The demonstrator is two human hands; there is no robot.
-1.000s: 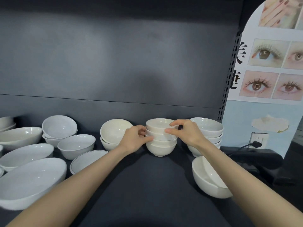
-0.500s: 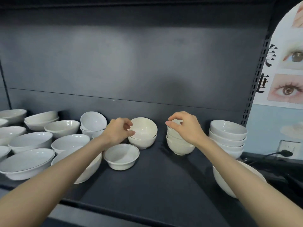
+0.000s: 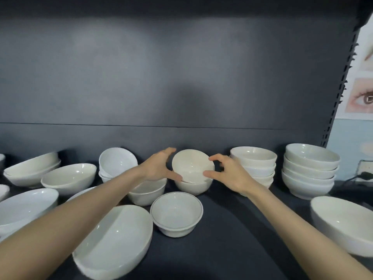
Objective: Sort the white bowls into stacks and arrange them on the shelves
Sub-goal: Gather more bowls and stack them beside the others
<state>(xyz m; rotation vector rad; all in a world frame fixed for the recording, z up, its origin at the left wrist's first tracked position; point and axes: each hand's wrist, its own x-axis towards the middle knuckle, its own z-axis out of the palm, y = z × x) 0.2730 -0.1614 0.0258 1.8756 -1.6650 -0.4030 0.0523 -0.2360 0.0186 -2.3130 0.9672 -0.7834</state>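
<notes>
My left hand (image 3: 159,167) and right hand (image 3: 229,175) flank a tilted, glossy cream bowl (image 3: 192,164), grips spread wide, thumbs touching its round rim. It leans in a second bowl (image 3: 191,187).

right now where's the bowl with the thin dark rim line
Head view, just left of centre: the lined bowl stands on the shelf in front of the tilted cream bowl, right of the large oval bowl.

Left of the tilted bowl (image 3: 192,165), the left arm (image 3: 101,201) hides part of a second bowl (image 3: 149,197). Right of it, the right hand (image 3: 230,176) covers part of a stack (image 3: 253,156) and may be touching the tilted bowl. Farther right, a poster (image 3: 361,102) and a big bowl (image 3: 343,225) are cut off.
</notes>
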